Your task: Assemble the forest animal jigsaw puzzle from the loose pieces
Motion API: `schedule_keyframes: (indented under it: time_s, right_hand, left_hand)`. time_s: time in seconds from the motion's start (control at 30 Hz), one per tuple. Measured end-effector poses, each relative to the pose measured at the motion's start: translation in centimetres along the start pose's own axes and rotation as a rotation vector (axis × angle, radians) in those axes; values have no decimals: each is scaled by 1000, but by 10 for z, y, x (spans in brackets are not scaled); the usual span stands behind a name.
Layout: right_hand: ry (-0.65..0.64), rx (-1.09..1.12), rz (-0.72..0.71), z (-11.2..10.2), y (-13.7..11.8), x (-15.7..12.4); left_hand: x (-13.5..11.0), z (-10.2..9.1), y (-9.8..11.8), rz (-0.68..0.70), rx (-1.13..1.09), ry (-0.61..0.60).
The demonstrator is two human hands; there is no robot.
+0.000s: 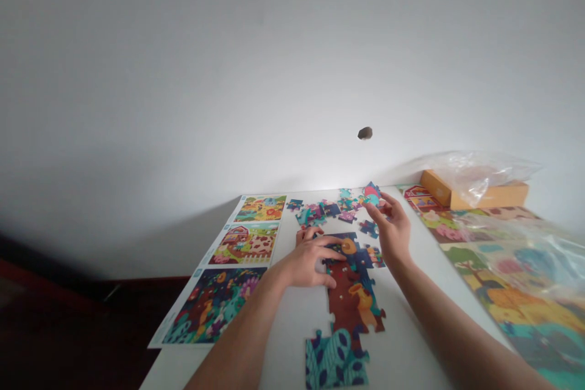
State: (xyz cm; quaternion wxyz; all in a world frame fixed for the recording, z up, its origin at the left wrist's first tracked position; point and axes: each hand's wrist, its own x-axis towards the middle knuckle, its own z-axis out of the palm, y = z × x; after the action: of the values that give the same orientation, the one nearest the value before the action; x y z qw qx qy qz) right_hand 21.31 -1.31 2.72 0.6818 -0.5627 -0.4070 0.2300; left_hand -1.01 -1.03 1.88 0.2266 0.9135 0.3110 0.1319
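My right hand (393, 226) pinches a jigsaw piece (372, 193) with pink and teal on it, held up over the far end of the table. Fingers spread, my left hand (311, 259) rests on the left edge of a joined jigsaw section (350, 298), dark brown and blue with orange shapes. At the near end, a teal patterned jigsaw corner (336, 359) touches that section. Loose jigsaw pieces (315, 213) lie in a heap beyond my left hand. A single dark blue piece (368, 228) sits just left of my right hand.
On the left lies a picture sheet (244, 244) with three printed scenes. Along the right are finished-looking colourful puzzle pictures (516, 298), partly under clear plastic. An orange box (484, 195) with a clear plastic bag (479, 170) stands at the back right, by the white wall (274, 73).
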Motion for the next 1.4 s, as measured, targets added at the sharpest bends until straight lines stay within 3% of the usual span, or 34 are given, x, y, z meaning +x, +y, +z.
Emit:
schedule_keyframes:
  time_s: [0.17, 0.3, 0.37, 0.5, 0.6, 0.7, 1.1, 1.4]
  right_hand:
    - [-28, -15, 16, 1, -1, 0]
    - [-167, -122, -110, -1, -3, -5]
    - [-321, -172, -249, -1, -7, -11]
    - [-778, -286, -527, -1, -14, -28]
    - [-1054, -420, -594, 2, -15, -42]
    - [-1188, -519, -599, 4, -15, -52]
    - [-1263, -580, -589, 2, -15, -54]
    - [-1220, -562, -602, 5, -14, -57]
  left_hand:
    - [3, 4, -6, -19, 30, 8]
    - [4, 9, -13, -17, 26, 53]
    - [3, 11, -19, -40, 10, 124]
    - [3, 13, -31, -73, -47, 388]
    - [2, 11, -35, -61, -51, 365]
    - [1, 9, -33, -93, 13, 300]
    - [2, 7, -29, -83, -35, 284]
    - [2, 8, -32, -67, -4, 273]
